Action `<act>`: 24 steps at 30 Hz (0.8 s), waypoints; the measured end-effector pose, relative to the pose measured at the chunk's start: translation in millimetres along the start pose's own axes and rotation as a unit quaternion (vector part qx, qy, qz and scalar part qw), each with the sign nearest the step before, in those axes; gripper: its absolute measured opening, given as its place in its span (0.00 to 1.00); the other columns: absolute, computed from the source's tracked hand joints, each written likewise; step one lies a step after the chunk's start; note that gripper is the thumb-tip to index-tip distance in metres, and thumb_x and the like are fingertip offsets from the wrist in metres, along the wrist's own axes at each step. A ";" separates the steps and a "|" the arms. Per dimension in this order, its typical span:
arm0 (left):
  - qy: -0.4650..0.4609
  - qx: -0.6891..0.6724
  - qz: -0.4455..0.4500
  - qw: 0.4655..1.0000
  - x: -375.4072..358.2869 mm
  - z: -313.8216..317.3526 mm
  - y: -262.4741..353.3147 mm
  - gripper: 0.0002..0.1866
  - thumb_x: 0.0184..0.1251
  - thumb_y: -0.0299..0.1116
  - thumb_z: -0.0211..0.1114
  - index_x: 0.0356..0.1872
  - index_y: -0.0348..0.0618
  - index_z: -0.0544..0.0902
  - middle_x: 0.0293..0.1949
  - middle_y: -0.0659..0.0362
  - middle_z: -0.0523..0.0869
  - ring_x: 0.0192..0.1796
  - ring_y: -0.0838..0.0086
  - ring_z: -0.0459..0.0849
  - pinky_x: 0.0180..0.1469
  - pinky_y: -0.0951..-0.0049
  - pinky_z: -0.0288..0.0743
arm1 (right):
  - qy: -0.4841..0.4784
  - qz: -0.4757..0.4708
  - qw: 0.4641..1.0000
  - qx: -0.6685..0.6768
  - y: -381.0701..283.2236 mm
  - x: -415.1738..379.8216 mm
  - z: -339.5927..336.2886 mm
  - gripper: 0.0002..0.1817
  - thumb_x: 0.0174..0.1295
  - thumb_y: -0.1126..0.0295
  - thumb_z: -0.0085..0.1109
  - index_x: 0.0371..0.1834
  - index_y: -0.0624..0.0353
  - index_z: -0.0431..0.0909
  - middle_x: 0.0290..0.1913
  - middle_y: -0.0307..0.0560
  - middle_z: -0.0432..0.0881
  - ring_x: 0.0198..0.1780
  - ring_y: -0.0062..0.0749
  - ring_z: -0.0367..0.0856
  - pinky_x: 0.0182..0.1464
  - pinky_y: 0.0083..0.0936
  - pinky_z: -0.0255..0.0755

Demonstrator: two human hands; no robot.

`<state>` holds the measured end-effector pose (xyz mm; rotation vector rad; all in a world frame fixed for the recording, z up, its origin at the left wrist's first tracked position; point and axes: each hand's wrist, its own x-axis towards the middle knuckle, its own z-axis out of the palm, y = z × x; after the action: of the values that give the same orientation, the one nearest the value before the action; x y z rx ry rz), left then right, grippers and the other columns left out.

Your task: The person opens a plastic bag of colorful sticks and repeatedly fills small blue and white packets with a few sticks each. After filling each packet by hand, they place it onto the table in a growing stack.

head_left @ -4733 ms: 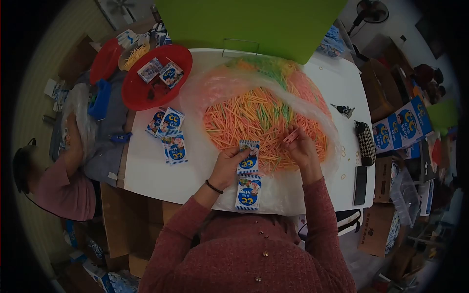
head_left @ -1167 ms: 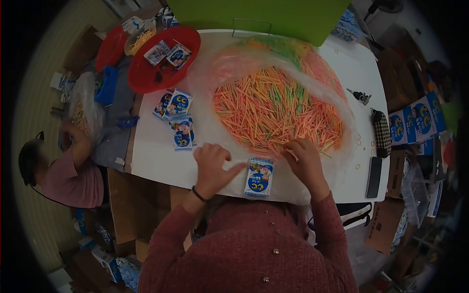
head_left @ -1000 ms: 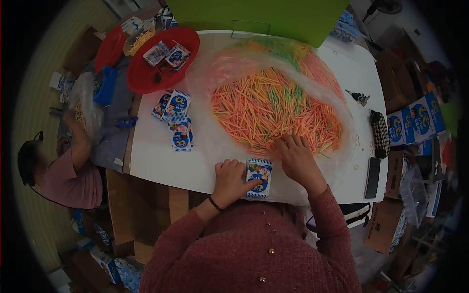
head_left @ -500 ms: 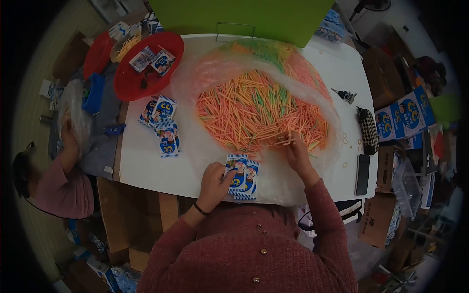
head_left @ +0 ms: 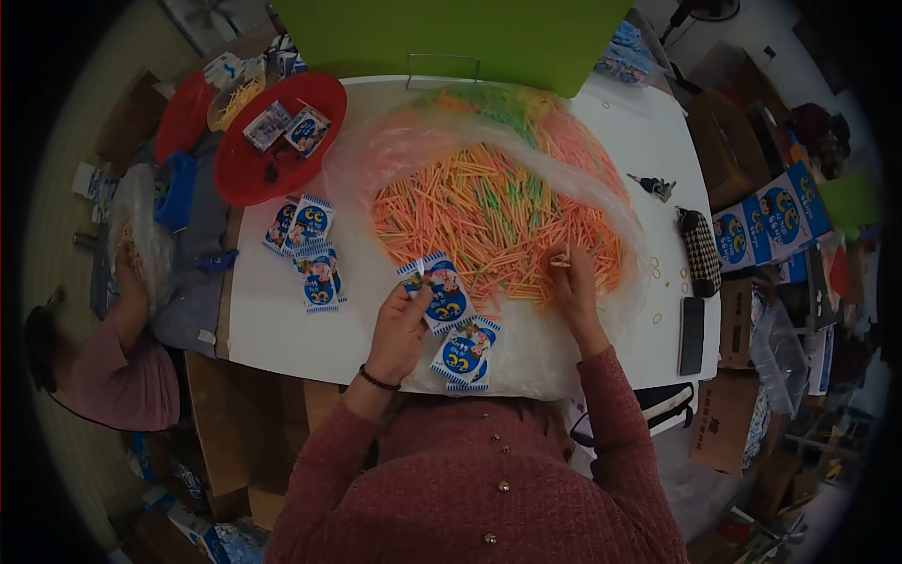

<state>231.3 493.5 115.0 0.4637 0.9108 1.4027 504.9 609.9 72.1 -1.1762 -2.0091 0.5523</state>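
Between the thumb and fingers of my left hand (head_left: pixel 396 336) is a blue-and-white printed packet (head_left: pixel 443 299), lifted at the near edge of the pile. Just below it, more packets of the same print (head_left: pixel 467 350) lie overlapping on the clear plastic. My right hand (head_left: pixel 575 282) is closed on a few thin sticks (head_left: pixel 560 256), their ends showing at the fingertips. It is over the right front part of a large heap of pink, orange, yellow and green sticks (head_left: pixel 470 211). The heap lies in an opened clear plastic bag (head_left: pixel 349 179).
Several matching packets (head_left: pixel 318 273) lie at left on the white table (head_left: pixel 268 329), below a red bowl (head_left: pixel 324 99). At right are keys (head_left: pixel 655 186), a checked pouch (head_left: pixel 697 249), a phone (head_left: pixel 692 336) and rubber bands. A green panel (head_left: pixel 451 38) stands behind. Another person (head_left: pixel 122 367) sits at left.
My left hand has raised one packet up and away from those on the plastic. My right hand's fingers have drawn closer together around the sticks. The view has shifted slightly.
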 end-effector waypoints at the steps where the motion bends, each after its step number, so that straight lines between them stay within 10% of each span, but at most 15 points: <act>1: -0.014 -0.020 -0.029 0.999 3.6 2.2 -1.1 0.14 0.77 0.31 0.53 0.57 0.38 0.76 0.51 0.58 0.84 0.52 0.75 0.84 0.54 0.72 0.79 | 0.003 -0.001 1.000 -0.002 -1.7 -0.7 0.2 0.06 0.73 0.74 0.47 0.45 0.60 0.74 0.39 0.40 0.79 0.43 0.24 0.78 0.48 0.22 0.72; 3: -0.029 -0.041 -0.057 0.997 9.7 6.5 -3.6 0.14 0.77 0.32 0.53 0.58 0.38 0.75 0.51 0.57 0.84 0.53 0.73 0.84 0.54 0.70 0.80 | 0.055 0.176 0.960 0.211 -10.0 -2.9 1.2 0.08 0.75 0.69 0.46 0.42 0.59 0.75 0.40 0.39 0.80 0.43 0.26 0.78 0.51 0.25 0.72; 9: -0.083 -0.048 -0.090 0.991 31.7 7.5 -16.5 0.12 0.76 0.31 0.55 0.53 0.35 0.80 0.47 0.57 0.87 0.48 0.73 0.86 0.53 0.71 0.81 | 0.128 0.289 0.750 0.582 -27.6 22.8 -17.1 0.13 0.77 0.65 0.43 0.42 0.61 0.76 0.42 0.41 0.80 0.45 0.25 0.76 0.55 0.27 0.69; 12: -0.067 -0.013 -0.064 0.996 38.1 11.1 -20.0 0.11 0.74 0.30 0.58 0.48 0.34 0.82 0.44 0.57 0.88 0.45 0.73 0.87 0.50 0.71 0.82 | 0.107 0.218 0.894 0.376 -25.8 18.2 -1.5 0.13 0.77 0.65 0.42 0.45 0.62 0.75 0.42 0.42 0.80 0.47 0.25 0.75 0.57 0.26 0.67; 22: -0.004 0.129 0.061 0.990 55.7 34.2 -18.0 0.09 0.66 0.26 0.66 0.45 0.35 0.79 0.39 0.60 0.86 0.39 0.78 0.85 0.42 0.78 0.81 | 0.097 0.171 0.955 0.222 -22.1 33.0 5.2 0.10 0.77 0.67 0.40 0.40 0.58 0.69 0.32 0.36 0.72 0.34 0.21 0.70 0.41 0.22 0.70; 24: 0.000 0.146 0.068 0.987 66.6 38.7 -11.6 0.10 0.66 0.25 0.66 0.46 0.37 0.77 0.40 0.61 0.85 0.40 0.78 0.85 0.44 0.76 0.81 | 0.101 0.294 0.887 0.341 -23.2 39.3 -4.9 0.10 0.77 0.66 0.42 0.37 0.58 0.67 0.29 0.33 0.65 0.31 0.19 0.66 0.38 0.23 0.68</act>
<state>263.0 564.6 111.6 0.7584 1.1069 1.3961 483.4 632.9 105.5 -1.2899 -1.0876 1.2548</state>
